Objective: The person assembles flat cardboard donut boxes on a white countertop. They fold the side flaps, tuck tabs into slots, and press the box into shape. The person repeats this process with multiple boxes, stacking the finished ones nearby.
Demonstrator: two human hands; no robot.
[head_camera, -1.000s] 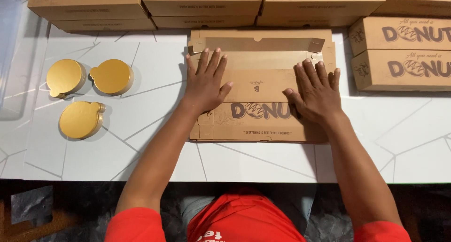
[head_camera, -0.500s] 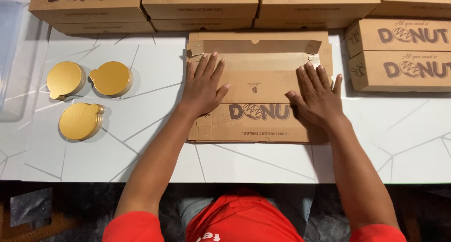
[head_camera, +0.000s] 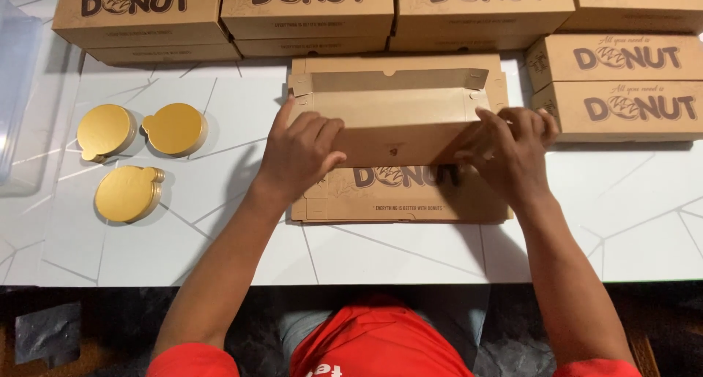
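Flat cardboard box blank (head_camera: 399,128): light, stiff, creasable; my left hand (head_camera: 300,154) and right hand (head_camera: 512,146) pinch its folding panel's ends.

a white marble-patterned tabletop with thin grey and gold veins (head_camera: 220,230) fills most of the view under even, soft light. below its near edge lies a dark mottled floor (head_camera: 95,318). a clear plastic bin (head_camera: 16,91) sits at the table's left edge.
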